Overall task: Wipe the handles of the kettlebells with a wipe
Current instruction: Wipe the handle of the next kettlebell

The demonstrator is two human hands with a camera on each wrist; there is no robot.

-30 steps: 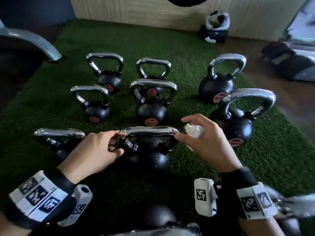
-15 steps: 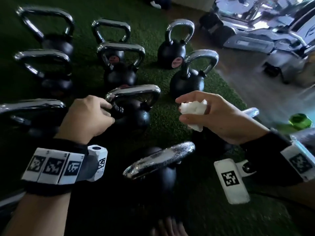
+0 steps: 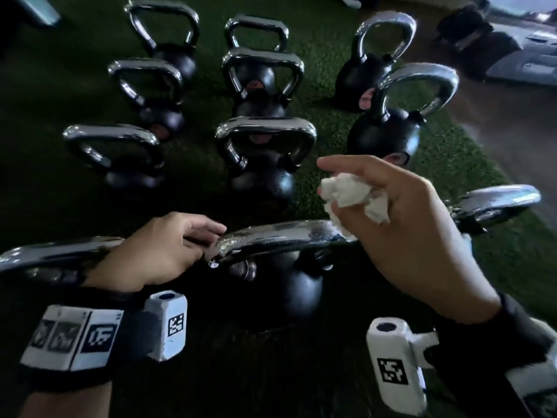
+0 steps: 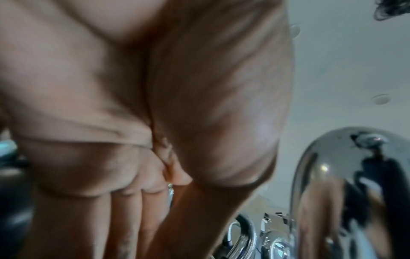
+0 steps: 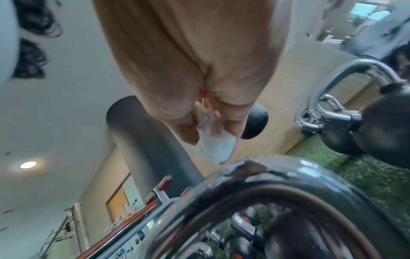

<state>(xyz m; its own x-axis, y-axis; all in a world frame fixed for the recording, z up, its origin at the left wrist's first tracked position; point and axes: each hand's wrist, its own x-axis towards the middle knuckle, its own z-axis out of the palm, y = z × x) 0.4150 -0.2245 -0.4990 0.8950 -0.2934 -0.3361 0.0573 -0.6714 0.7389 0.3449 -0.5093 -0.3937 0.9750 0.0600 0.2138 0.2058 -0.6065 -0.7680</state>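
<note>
On the far left a chrome handle (image 3: pixel 57 251) pokes out from behind the left hand (image 3: pixel 156 248), smooth and mirror-shiny. That hand sits low with its grip loosely curled, fingertips (image 3: pixel 211 229) touching the left end of the nearest kettlebell's handle (image 3: pixel 271 236), not really wrapped around it. The handle is a thick, flattish chrome bar with tiny droplets on top, over a round matte black kettlebell (image 3: pixel 289 285). Just above its right end, the right hand (image 3: pixel 401 224) has its grip pinching a crumpled white wipe (image 3: pixel 349 193), soft and wadded; the right wrist view shows the wipe (image 5: pixel 216 147) hanging just over the wet chrome, can't tell if it's touching. Behind stand more black kettlebells (image 3: pixel 262 164) with chrome loops in rows on fuzzy green turf (image 3: pixel 470 164), and another chrome handle (image 3: pixel 497 203) sticks out at far right
</note>
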